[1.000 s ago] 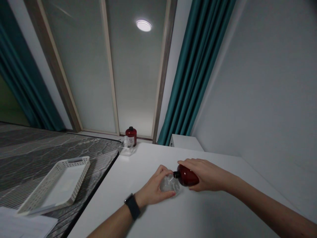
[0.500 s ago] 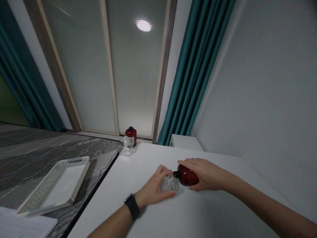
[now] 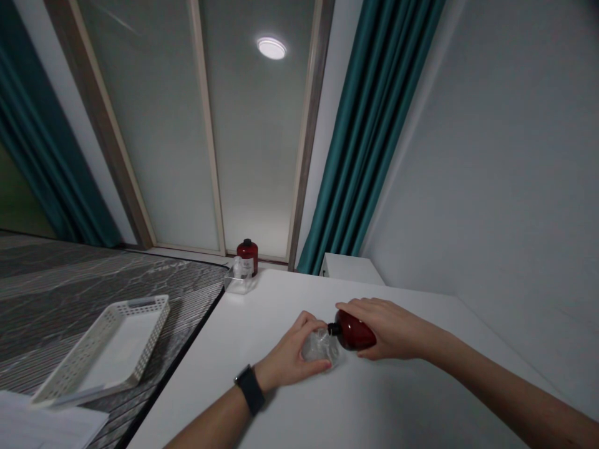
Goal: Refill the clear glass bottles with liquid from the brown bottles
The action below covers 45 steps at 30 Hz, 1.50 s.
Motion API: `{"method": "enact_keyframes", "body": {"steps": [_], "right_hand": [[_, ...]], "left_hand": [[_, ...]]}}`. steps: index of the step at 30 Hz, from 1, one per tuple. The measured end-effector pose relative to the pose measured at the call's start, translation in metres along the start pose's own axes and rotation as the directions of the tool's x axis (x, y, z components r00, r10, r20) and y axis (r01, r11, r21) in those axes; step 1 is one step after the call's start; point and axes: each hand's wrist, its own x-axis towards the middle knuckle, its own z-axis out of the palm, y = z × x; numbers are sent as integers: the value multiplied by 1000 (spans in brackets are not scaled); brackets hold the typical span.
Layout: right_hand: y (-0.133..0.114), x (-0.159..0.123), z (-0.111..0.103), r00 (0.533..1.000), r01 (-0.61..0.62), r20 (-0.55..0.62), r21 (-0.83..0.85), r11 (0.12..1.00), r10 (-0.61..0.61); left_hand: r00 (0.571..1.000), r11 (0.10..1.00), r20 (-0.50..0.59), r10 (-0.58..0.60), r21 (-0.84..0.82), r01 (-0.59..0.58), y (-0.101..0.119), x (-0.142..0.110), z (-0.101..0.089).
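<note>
On the white table (image 3: 355, 405), my right hand (image 3: 393, 327) is wrapped round a dark red bottle (image 3: 353, 332) that is tipped on its side, its black neck pointing left. The neck meets a small clear container (image 3: 321, 347), which my left hand (image 3: 290, 358) grips from the left and below. A black watch (image 3: 250, 388) sits on my left wrist. Both hands rest low over the table's middle.
A second dark red bottle (image 3: 248, 255) and a small clear tray (image 3: 239, 282) with a little clear bottle stand at the table's far left corner. A white perforated basket (image 3: 110, 346) lies on the grey patterned surface to the left. Teal curtains (image 3: 369, 137) hang behind.
</note>
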Motion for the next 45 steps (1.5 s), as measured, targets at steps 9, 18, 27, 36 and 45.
{"method": "enact_keyframes", "body": {"steps": [9,18,27,36,45], "right_hand": [[-1,0,-1,1000,-1,-9,-4,1000,1],[-1,0,-2,1000,3,-6,-13,1000,-4],[-2,0,-2,1000,2,-6,-15,1000,-2],[-3,0,-4,1000,-1,4,-18,1000,1],[-1,1,-1,1000,9,-12,-27,1000,-9]], "left_hand": [[1000,1000,-2,-7,6,7,1,0,1],[1000,1000,1,-12,7,12,2,0,0],[1000,1000,-3,-2,14,2,1,0,0],[1000,1000,5,-11,14,11,1,0,0],[1000,1000,9,-23,19,23,2,0,0]]}}
